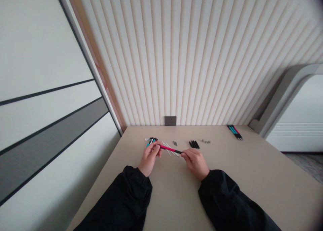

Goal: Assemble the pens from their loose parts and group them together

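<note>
We hold a slim pen with a bright pink barrel and a black end [168, 149] in both hands, above the beige, smooth-topped counter [176, 197] and nearer to us than the dark grey rectangular wall socket [170, 121], our landmark. Our left hand [149, 157], left of the socket, has its fingers pinched on one end of the pen; our right hand [196, 162], to the socket's right, has its fingers closed around the black end. In front of the socket, partly behind the pen, thin white sticks [176, 154] lie fanned out, with small grey pieces [175, 143] beyond them. Left of the socket, black, white and teal tubes [152, 139] show behind our left hand. To its right come four short black cylinders [194, 144], then tiny greyish parts [205, 141], and farthest right, a row of teal, pink and black pens [234, 132].
</note>
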A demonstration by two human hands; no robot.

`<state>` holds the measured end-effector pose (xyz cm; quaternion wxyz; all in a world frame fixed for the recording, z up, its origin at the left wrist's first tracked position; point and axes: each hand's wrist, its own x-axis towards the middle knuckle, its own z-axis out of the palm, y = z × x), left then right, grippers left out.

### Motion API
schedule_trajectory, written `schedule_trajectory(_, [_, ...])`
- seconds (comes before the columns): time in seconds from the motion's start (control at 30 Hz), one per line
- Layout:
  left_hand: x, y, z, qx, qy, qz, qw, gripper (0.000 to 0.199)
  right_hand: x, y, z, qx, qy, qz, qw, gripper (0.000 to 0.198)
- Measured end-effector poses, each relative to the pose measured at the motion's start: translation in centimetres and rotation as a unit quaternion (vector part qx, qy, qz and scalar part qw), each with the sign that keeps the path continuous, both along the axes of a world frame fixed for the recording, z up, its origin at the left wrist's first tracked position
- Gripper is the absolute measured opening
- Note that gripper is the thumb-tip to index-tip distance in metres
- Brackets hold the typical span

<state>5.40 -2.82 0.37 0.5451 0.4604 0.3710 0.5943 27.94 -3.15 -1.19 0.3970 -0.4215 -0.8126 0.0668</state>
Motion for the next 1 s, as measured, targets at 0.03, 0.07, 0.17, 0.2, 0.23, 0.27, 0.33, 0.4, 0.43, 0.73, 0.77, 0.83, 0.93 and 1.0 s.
schedule_trajectory(0.03, [-0.1, 0.0, 0.0, 0.004, 0.007, -0.006, 1.0, 0.032, 0.1, 0.0, 0.0, -0.007, -0.001, 0.003, 1.0, 0.035])
schedule_trajectory(0.07, [-0.1, 0.0, 0.0, 0.008, 0.015, -0.011, 1.0, 0.031, 0.1, -0.1, 0.1, -0.013, 0.0, 0.003, 1.0, 0.036])
schedule_trajectory(0.17, [-0.3, 0.0, -0.1, 0.02, 0.031, -0.02, 0.999, 0.03, 0.2, -0.2, 0.1, -0.036, 0.004, 0.002, 0.999, 0.037])
schedule_trajectory(0.2, [-0.3, 0.0, -0.2, 0.024, 0.033, -0.022, 0.999, 0.029, 0.2, -0.2, 0.2, -0.043, 0.006, 0.003, 0.999, 0.037])
schedule_trajectory(0.23, [-0.3, 0.0, -0.3, 0.027, 0.033, -0.022, 0.999, 0.028, 0.1, -0.3, 0.2, -0.049, 0.008, 0.005, 0.999, 0.037])
schedule_trajectory(0.27, [-0.2, 0.0, -0.4, 0.029, 0.032, -0.02, 0.999, 0.028, 0.1, -0.3, 0.2, -0.055, 0.011, 0.007, 0.998, 0.037])
schedule_trajectory(0.33, [-0.2, 0.1, -0.4, 0.029, 0.03, -0.01, 0.999, 0.028, -0.1, -0.3, 0.2, -0.065, 0.012, 0.011, 0.998, 0.036])
schedule_trajectory(0.4, [-0.1, 0.1, -0.4, 0.02, 0.031, 0.007, 0.999, 0.031, -0.2, -0.3, 0.2, -0.068, 0.007, 0.015, 0.998, 0.035])
schedule_trajectory(0.43, [0.0, 0.2, -0.4, 0.014, 0.032, 0.016, 0.999, 0.033, -0.3, -0.3, 0.2, -0.068, 0.002, 0.018, 0.998, 0.035])
schedule_trajectory(0.73, [-0.2, 0.6, -0.7, -0.002, 0.05, 0.056, 0.997, 0.036, -0.6, -0.8, 1.1, -0.038, -0.038, 0.027, 0.998, 0.035])
schedule_trajectory(0.77, [-0.2, 0.6, -0.7, 0.002, 0.054, 0.059, 0.997, 0.036, -0.6, -0.8, 1.1, -0.035, -0.043, 0.028, 0.998, 0.036])
schedule_trajectory(0.83, [-0.2, 0.6, -0.7, 0.006, 0.061, 0.065, 0.996, 0.036, -0.7, -0.8, 1.0, -0.03, -0.054, 0.034, 0.998, 0.035])
schedule_trajectory(0.93, [-0.2, 0.6, -0.4, 0.008, 0.069, 0.066, 0.995, 0.036, -0.7, -0.8, 0.9, -0.025, -0.066, 0.041, 0.997, 0.034])
schedule_trajectory(1.0, [-0.2, 0.6, -0.3, 0.008, 0.075, 0.065, 0.995, 0.036, -0.7, -0.8, 0.8, -0.023, -0.069, 0.042, 0.996, 0.034])
